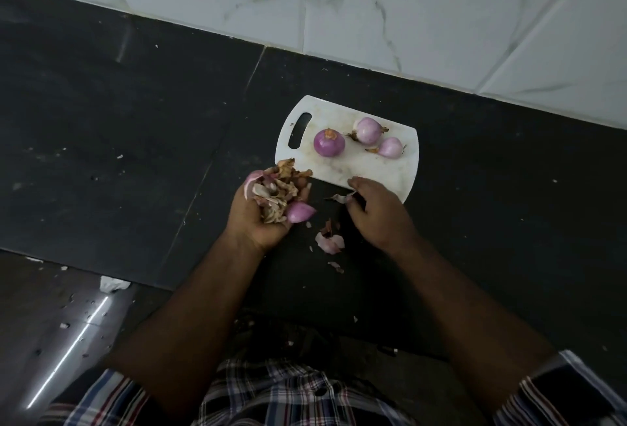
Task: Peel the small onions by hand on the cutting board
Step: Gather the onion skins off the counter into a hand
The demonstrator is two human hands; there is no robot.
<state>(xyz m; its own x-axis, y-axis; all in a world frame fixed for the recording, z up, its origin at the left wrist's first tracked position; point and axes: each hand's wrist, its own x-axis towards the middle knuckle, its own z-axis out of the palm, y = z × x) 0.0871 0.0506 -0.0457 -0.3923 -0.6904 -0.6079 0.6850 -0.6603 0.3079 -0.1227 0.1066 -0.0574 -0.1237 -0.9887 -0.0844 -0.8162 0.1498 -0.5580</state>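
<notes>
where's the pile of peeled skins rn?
In the head view, the pile of skins sits in the cupped left hand with one small onion, just off the near-left corner of the cutting board.

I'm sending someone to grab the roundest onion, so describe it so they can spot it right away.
Find the white cutting board on the dark counter. Three peeled purple onions lie on it. Take the round onion nearest the handle slot: it lies apart, darkest purple, brown stub up, while the two paler onions lie together.
</notes>
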